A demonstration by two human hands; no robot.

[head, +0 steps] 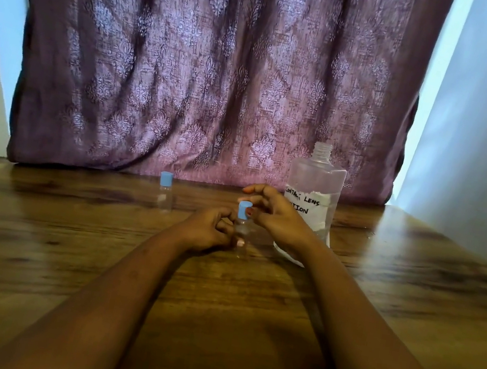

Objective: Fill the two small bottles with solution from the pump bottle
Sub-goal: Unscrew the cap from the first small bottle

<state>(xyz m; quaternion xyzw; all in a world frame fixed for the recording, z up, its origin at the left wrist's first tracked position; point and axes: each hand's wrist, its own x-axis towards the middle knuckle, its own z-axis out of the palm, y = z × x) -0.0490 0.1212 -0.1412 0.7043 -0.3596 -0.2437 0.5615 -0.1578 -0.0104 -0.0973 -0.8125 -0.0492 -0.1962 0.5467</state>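
A small clear bottle (242, 232) with a blue cap (243, 210) stands on the wooden table (97, 240) in the middle. My left hand (207, 231) grips its body from the left. My right hand (275, 215) has thumb and fingers on the blue cap. A second small clear bottle (165, 195) with a blue cap stands alone further left and back. The large clear bottle (317, 180) with a handwritten "contact lens" label stands to the right behind my right hand, its neck open with no pump on it, partly filled with clear liquid.
A purple patterned curtain (216, 67) hangs behind the table's far edge. A pale wall (486, 128) rises on the right. The table's near edge and right edge show at the bottom.
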